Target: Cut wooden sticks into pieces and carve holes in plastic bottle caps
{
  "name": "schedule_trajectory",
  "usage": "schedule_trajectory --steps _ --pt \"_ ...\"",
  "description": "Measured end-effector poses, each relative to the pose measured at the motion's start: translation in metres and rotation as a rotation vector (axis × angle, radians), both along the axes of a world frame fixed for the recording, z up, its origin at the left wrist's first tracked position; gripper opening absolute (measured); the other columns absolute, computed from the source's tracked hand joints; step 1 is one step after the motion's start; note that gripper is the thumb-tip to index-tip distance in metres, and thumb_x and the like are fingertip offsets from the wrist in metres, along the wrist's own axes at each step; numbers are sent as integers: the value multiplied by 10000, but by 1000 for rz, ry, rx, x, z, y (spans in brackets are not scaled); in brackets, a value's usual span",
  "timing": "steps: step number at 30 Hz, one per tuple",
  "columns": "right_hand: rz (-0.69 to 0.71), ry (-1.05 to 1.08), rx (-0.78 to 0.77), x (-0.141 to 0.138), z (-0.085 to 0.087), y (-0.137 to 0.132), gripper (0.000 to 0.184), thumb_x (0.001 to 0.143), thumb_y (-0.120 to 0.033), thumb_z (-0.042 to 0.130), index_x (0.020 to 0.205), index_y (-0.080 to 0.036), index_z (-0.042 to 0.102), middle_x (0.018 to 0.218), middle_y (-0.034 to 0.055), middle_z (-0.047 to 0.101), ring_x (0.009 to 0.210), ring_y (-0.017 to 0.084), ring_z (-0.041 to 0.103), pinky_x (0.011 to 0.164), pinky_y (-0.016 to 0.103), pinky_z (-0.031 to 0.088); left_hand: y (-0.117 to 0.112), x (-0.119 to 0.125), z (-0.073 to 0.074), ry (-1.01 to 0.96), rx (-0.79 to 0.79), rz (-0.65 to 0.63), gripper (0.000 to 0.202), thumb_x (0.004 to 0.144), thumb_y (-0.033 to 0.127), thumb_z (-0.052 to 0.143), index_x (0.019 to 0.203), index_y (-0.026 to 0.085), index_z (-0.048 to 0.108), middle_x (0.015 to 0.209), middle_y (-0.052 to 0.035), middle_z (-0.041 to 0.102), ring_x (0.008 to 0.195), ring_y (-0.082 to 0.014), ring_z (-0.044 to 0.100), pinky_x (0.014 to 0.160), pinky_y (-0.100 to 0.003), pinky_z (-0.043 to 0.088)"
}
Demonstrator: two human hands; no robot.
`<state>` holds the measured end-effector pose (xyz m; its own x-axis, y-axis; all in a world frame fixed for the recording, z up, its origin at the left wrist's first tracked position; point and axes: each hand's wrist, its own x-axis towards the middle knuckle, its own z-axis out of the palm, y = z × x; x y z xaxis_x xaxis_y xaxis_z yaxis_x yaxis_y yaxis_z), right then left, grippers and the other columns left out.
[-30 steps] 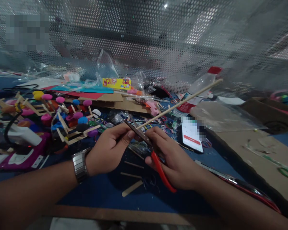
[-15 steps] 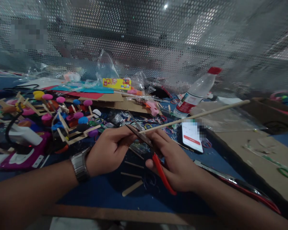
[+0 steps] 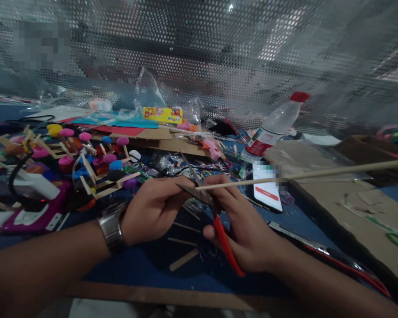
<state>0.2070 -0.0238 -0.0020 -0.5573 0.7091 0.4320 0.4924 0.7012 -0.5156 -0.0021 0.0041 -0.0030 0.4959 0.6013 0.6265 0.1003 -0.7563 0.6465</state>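
Observation:
Red-handled scissors (image 3: 226,247) are in my right hand (image 3: 245,229), their blades parted. A long, thin wooden stick (image 3: 305,176) has its near end between the blades and stretches far to the right, passing over the fingers of my right hand. My left hand (image 3: 155,207), with a metal watch (image 3: 112,227) on the wrist, is closed at the blades around the stick's near end. Its fingertips and the gripped end are mostly hidden. Under the hands, a flat craft stick (image 3: 184,259) lies on the blue tabletop (image 3: 135,269).
At left, several clay-and-stick figures (image 3: 109,165) crowd near a purple-and-white device (image 3: 36,212). A bottle (image 3: 275,126) leans behind a lit phone (image 3: 267,187). Cardboard (image 3: 365,207) covers the right side. A yellow box (image 3: 162,114) and plastic wrap sit before a perforated metal screen (image 3: 199,53).
The stick's far end has swung toward me and farther right, now lying over the phone. Both hands remain at nearly the same place, with the scissors still around the stick.

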Motion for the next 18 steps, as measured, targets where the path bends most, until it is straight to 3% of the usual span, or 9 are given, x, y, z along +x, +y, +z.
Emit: schedule_trajectory --steps 7,14,18 --pt "-42 -45 36 -1 -1 -1 373 957 -422 553 1244 -194 484 1187 143 556 1115 284 571 951 466 529 -2 3 -1 -38 -31 16 193 956 94 502 865 161 658 770 -24 686 668 -108 613 649 -195 478" --pt "-165 -210 58 -3 -3 -1 230 951 -276 520 1163 -190 502 1124 144 589 1000 283 649 830 456 586 -1 6 -5 -73 -113 25 206 946 98 512 817 164 658 796 -28 719 706 -120 649 677 -206 514" --pt "-189 -276 79 -3 -5 -3 259 933 -231 500 1189 -197 488 1138 138 614 1001 294 661 802 450 583 -2 5 -7 -62 -116 0 204 967 132 504 848 160 667 803 -37 716 709 -126 646 681 -221 519"
